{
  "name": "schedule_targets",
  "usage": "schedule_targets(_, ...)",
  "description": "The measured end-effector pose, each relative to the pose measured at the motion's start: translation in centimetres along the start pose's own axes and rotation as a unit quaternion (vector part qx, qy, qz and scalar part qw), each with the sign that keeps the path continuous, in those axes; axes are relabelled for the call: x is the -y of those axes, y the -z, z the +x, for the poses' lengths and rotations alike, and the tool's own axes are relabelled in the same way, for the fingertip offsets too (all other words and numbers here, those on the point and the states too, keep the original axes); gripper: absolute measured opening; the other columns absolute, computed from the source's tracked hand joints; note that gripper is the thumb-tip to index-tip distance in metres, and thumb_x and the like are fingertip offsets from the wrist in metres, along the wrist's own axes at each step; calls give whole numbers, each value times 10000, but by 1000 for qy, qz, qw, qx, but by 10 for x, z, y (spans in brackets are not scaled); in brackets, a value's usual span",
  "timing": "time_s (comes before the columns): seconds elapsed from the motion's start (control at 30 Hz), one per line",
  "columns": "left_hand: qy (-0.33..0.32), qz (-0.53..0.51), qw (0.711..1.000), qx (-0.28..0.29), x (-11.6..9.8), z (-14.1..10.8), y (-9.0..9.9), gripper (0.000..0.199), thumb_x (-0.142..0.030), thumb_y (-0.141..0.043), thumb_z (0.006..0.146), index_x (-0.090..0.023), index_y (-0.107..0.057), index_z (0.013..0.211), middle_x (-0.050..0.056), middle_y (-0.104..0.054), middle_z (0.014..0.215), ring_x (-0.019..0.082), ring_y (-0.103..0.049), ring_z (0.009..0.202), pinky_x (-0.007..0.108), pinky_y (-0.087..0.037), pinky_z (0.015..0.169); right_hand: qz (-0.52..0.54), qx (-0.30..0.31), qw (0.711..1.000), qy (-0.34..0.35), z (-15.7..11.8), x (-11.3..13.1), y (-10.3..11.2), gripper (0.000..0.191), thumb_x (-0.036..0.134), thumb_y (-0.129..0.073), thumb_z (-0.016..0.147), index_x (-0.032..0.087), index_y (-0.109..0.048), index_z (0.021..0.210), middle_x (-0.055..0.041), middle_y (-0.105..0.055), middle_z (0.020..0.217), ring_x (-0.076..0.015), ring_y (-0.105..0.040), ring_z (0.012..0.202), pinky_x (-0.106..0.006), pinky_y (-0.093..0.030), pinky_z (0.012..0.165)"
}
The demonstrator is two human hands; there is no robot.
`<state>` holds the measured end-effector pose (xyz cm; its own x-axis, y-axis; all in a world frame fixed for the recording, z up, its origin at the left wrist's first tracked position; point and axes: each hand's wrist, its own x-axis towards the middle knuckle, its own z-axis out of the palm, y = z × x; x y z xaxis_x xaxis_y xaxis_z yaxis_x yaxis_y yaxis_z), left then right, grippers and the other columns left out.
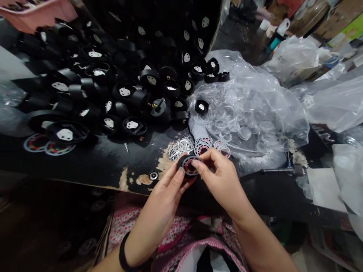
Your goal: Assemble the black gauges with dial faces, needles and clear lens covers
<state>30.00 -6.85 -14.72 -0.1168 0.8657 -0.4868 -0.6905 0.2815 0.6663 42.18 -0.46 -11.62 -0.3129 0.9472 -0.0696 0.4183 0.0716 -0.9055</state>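
My left hand (169, 185) is closed around a round black gauge housing (180, 161), held above the front of the table. A printed dial disc (188, 166) with grey, black and red rings lies over the housing's open face. My right hand (222, 175) pinches at the right side of this dial, thumb on its face. Whether the disc is fully seated cannot be made out. Just beyond my hands lie a heap of small white pointers (180, 148) and a fanned stack of dials (202, 145), with further dials (222, 149) to its right.
Many black housings (124, 92) with white plates are piled at the back left. A clear plastic bag (272, 98) of transparent round covers lies right. Two larger dials (60, 148), a small ring part (153, 175) and a T-handled tool (278, 171) rest on the black table.
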Motion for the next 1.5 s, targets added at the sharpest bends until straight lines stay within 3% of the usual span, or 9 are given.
schedule_targets(0.13, -9, 25, 1000, -6, 4, 2, 1, 298, -422, -727, 864, -342, -751, 1150, -13, -662, 1400, 266, -523, 1379, 342, -523, 1055, 17, 11, 999, -45, -1, -6, 0, 210, 355, -636, 901, 214, -548, 772, 49, -580, 663, -97, -532, 587, -231, -412, 568)
schedule_targets(0.3, -12, 9, 1000, 1, 6, 4, 2, 285, -393, -731, 866, -315, -761, 1139, 8, -676, 1382, 259, -595, 1305, 333, -545, 1019, 68, 36, 993, -95, -1, -11, 3, 286, 425, -622, 885, 222, -490, 733, 65, -533, 593, -92, -510, 517, -231, -401, 526)
schedule_targets(0.47, 1, 13, 1000, 18, 6, 3, 2, 266, -386, -723, 876, -324, -766, 1131, -1, -651, 1415, 254, -551, 1351, 325, -524, 1042, 5, 25, 998, -52, -2, -10, 5, 287, 393, -623, 885, 216, -494, 700, 60, -510, 614, -93, -465, 573, -234, -358, 546)
schedule_targets(0.67, -1, 13, 999, 33, 5, 2, 0, 264, -378, -702, 894, -309, -763, 1141, 13, -674, 1385, 253, -585, 1314, 337, -525, 1041, 47, 35, 995, -81, 0, -14, 6, 306, 418, -621, 864, 222, -474, 681, 64, -468, 588, -96, -424, 554, -240, -354, 540)
schedule_targets(0.9, -7, 49, 998, 37, 11, 7, 7, 312, -381, -722, 870, -319, -736, 1176, 12, -658, 1400, 259, -587, 1305, 352, -535, 1023, -31, 26, 998, -57, -4, -18, 6, 329, 421, -614, 891, 217, -469, 677, 53, -487, 628, -104, -441, 594, -249, -337, 562)
schedule_targets(1.03, -35, 99, 994, 37, 18, 7, 16, 340, -300, -758, 835, -301, -721, 1173, 14, -723, 1263, 224, -653, 1202, 300, -547, 983, -107, -12, 994, -28, -11, -16, 10, 240, 404, -702, 838, 214, -559, 870, 4, -588, 863, -125, -511, 701, -269, -419, 652)
schedule_targets(1.13, -30, 146, 988, 36, 17, 1, 19, 305, -292, -760, 809, -268, -729, 1111, 33, -765, 1133, 245, -702, 1107, 333, -569, 950, -57, 33, 998, -20, -19, -13, 8, 185, 302, -633, 877, 217, -597, 1037, -8, -618, 895, -136, -566, 741, -271, -463, 681)
schedule_targets(1.33, -59, 246, 967, 21, 5, -12, 36, 306, -320, -742, 827, -314, -740, 1133, 14, -764, 1165, 246, -693, 1133, 348, -542, 1003, -8, 57, 998, 30, -30, -9, -2, 122, 210, -573, 915, 211, -641, 1017, -17, -672, 891, -143, -632, 792, -253, -485, 681)
schedule_targets(1.5, -44, 154, 986, -35, -3, -14, 55, 306, -337, -790, 803, -312, -751, 1106, 0, -773, 1146, 219, -704, 1101, 288, -569, 953, -110, 125, 983, 80, -7, -3, -12, 119, 269, -609, 956, 232, -663, 1055, -7, -733, 993, -154, -653, 879, -299, -466, 828)
